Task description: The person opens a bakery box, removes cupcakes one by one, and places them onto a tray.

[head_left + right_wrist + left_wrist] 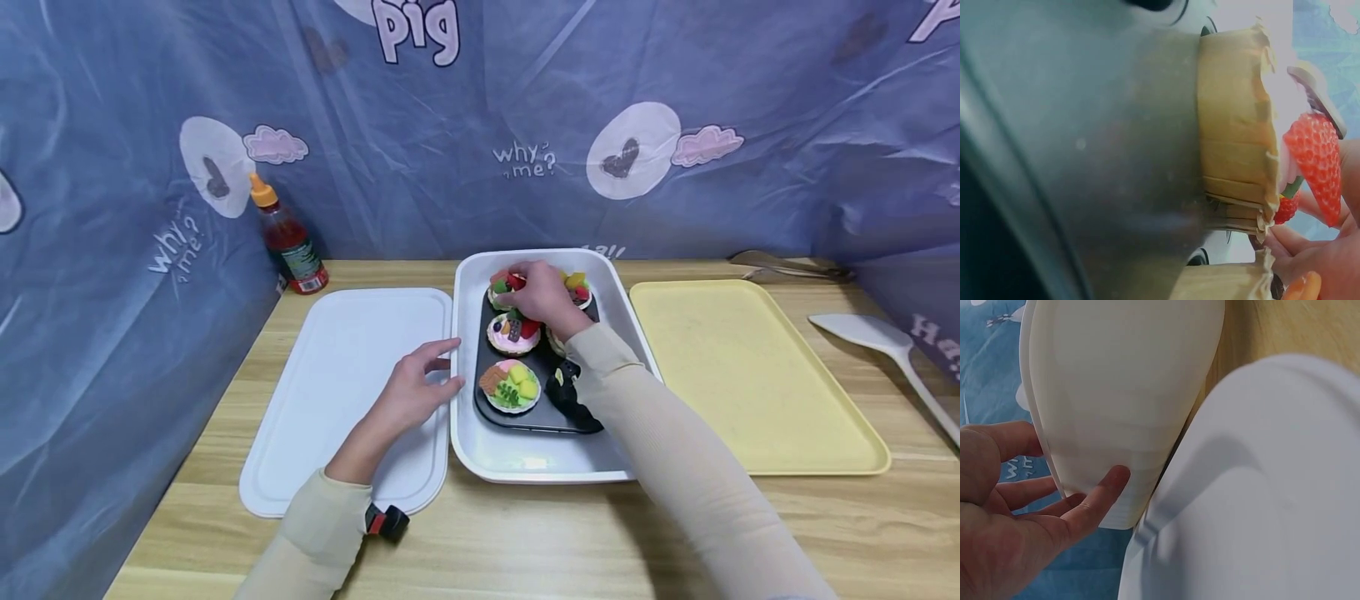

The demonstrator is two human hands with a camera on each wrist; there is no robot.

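Observation:
My right hand (pixel 542 296) reaches over a dark muffin tray (pixel 542 417) and holds the back-left toy tart (pixel 500 293), its fingers and thumb around the sides and topping. Other toy tarts include a pink one (pixel 513 333), a green one (pixel 510 386) and one at the back right (pixel 576 289). Another is partly hidden under my sleeve. In the right wrist view, a tart with a ruffled tan cup (pixel 1235 119) and strawberry (pixel 1316 162) fills the foreground. My left hand (pixel 408 387) touches the left rim of the white bin (pixel 1147 375), fingers loosely spread.
A white tray (pixel 330 400) lies left of the bin, a yellow tray (pixel 757 383) right of it. The sauce bottle (pixel 296 242) stands at the back left. Metal utensils (pixel 787 265) and a white ladle (pixel 877 333) lie on the right. A blue patterned cloth (pixel 450 192) encloses the table's back.

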